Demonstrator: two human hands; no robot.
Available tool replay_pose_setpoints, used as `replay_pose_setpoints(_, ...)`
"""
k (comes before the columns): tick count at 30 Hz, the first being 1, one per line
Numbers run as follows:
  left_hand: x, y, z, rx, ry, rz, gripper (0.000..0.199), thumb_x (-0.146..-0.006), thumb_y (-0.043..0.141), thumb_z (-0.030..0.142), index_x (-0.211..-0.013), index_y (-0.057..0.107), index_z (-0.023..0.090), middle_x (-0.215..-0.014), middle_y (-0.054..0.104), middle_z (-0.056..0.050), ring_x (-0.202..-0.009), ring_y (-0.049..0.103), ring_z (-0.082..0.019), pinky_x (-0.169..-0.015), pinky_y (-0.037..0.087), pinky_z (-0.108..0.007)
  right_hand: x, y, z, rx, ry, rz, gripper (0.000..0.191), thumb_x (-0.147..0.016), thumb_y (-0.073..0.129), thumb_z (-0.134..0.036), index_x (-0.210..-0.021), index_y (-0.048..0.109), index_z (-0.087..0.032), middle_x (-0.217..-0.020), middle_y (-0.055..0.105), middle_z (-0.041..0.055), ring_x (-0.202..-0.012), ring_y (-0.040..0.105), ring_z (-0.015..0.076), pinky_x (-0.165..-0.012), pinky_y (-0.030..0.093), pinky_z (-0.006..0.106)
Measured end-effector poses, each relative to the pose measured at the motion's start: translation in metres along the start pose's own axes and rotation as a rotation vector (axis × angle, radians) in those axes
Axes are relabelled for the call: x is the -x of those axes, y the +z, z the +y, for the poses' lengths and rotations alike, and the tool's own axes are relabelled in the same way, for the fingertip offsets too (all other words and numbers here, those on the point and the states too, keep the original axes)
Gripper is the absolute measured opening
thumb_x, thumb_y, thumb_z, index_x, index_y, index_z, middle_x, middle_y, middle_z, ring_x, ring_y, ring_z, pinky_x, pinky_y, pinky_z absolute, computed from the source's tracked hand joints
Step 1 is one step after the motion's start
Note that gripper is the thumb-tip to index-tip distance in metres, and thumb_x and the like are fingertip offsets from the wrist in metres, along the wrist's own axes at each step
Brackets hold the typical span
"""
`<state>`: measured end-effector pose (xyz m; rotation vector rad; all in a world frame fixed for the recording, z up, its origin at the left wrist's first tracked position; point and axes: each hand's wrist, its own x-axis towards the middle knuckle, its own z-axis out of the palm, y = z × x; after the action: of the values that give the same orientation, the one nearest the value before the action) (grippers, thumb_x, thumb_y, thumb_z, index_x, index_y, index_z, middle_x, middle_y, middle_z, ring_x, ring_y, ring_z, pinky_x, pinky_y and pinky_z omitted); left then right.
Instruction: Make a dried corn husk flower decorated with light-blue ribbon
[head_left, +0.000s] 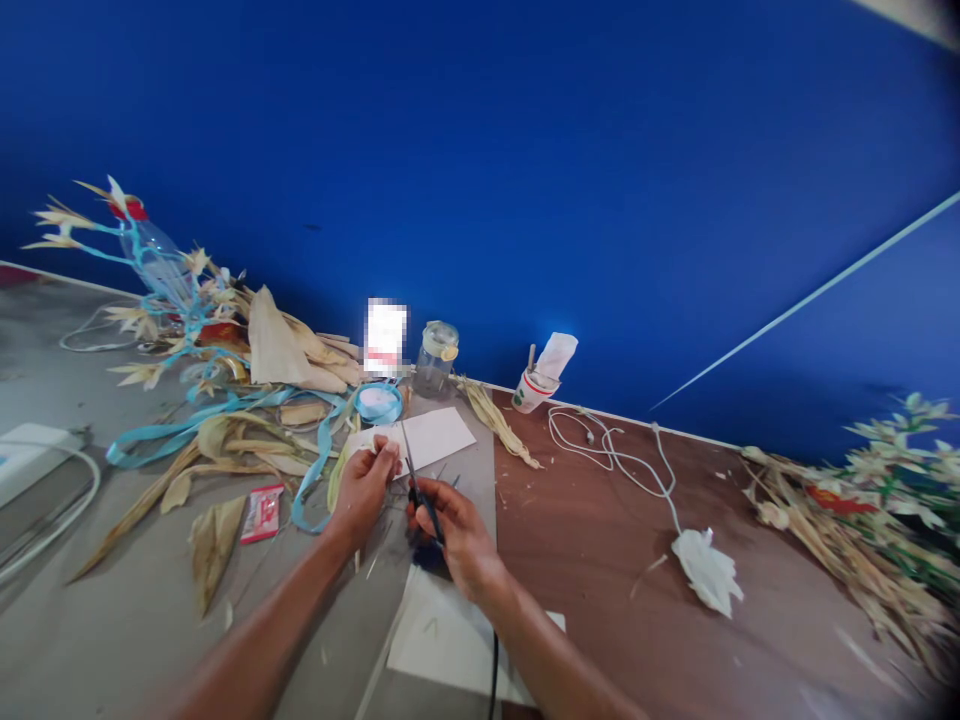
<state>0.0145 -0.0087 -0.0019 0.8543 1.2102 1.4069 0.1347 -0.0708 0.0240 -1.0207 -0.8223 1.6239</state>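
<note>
A white paper sheet [442,640] is lying closest to the viewer, partly beneath the right forearm, with a black cord [495,672] running over it. The right hand [457,535] is gripping the scissors [412,487], fingers curling around the dark handles; the blades are pointing up and away, just beside the left fingertips, over the grey tabletop [300,640]. The left hand [367,480] is pressing thumb and forefinger together; whether anything small is sitting between them, I cannot tell. To the left, a red packet [262,513] is lying near a dried husk [216,545], and blue ribbon [310,490] is looping beside the left hand. To the right, crumpled white tissue [706,570] is resting on the brown surface [592,580]. Beyond the hands, a white card [439,438] is lying flat. Farther back, a glass jar [433,370] and a paper cup [531,390] are standing near the blue wall [480,180].
</note>
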Motion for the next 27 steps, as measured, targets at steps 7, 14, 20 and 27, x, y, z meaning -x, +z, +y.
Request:
replay_pose_setpoints(7,0.0024,-0.0016,-0.0017,-0.070,0.030,-0.096,0.033,-0.077,0.059,0.044,-0.061,0.049,0.018,-0.050,0.043,0.006,-0.048,0.039,-0.008,-0.049,0.032,-0.021,0.0010,0.0010,-0.0002,0.000,-0.009,0.000,0.041,-0.060,0.079,-0.042,-0.094,0.069,-0.021,-0.074,0.060,0.0007,-0.065,0.049,0.0112,-0.056,0.037,0.021)
replay_pose_setpoints(14,0.0027,-0.0024,-0.0024,-0.093,0.047,-0.127,0.030,-0.081,0.054,0.043,-0.064,0.047,0.018,-0.049,0.040,0.007,-0.047,0.036,-0.008,-0.050,0.031,-0.021,0.0009,0.0018,0.0018,0.041,-0.032,-0.014,0.041,-0.063,0.078,-0.044,-0.096,0.068,-0.021,-0.074,0.059,-0.0001,-0.064,0.048,0.0102,-0.057,0.036,0.021)
replay_pose_setpoints(20,0.0024,-0.0022,-0.0019,-0.121,0.080,-0.123,0.029,-0.081,0.054,0.039,-0.061,0.046,0.019,-0.048,0.040,0.007,-0.046,0.037,-0.008,-0.049,0.031,-0.021,0.0008,0.0041,0.0036,0.069,-0.046,-0.008,0.035,-0.065,0.075,-0.040,-0.095,0.069,-0.023,-0.078,0.060,0.0000,-0.066,0.049,0.0106,-0.059,0.037,0.021)
replay_pose_setpoints(27,0.0033,-0.0008,0.0008,-0.138,0.102,-0.099,0.030,-0.079,0.055,0.041,-0.059,0.046,0.020,-0.047,0.042,0.006,-0.045,0.040,-0.010,-0.049,0.035,-0.022,-0.0004,0.0054,0.0074,0.058,-0.069,0.018,0.033,-0.066,0.075,-0.038,-0.095,0.070,-0.023,-0.076,0.060,-0.0007,-0.064,0.048,0.0107,-0.060,0.038,0.021)
